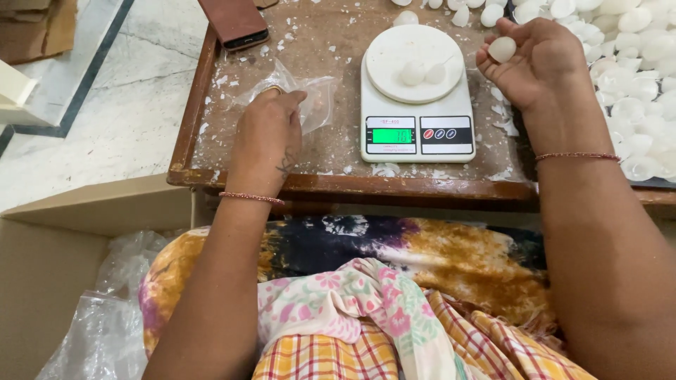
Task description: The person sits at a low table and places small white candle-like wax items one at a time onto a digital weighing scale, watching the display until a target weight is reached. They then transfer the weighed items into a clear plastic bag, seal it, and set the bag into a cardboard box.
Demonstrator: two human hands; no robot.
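Observation:
My right hand [539, 60] hovers just right of a small white digital scale [417, 130] and pinches a white oval tablet [502, 49] between thumb and fingers. Two similar white tablets [422, 72] lie on the scale's round pan. The scale's green display is lit. My left hand [267, 134] rests on the brown tray [186, 127] left of the scale, fingers curled on a small clear plastic bag [317, 102]. A heap of white tablets [634, 77] lies on the right, beyond my right hand.
A dark phone [236, 24] lies at the tray's far left corner. White crumbs and dust cover the tray. An open cardboard box [49, 274] with clear plastic bags stands at lower left. Patterned cloth covers my lap. Marble floor lies to the left.

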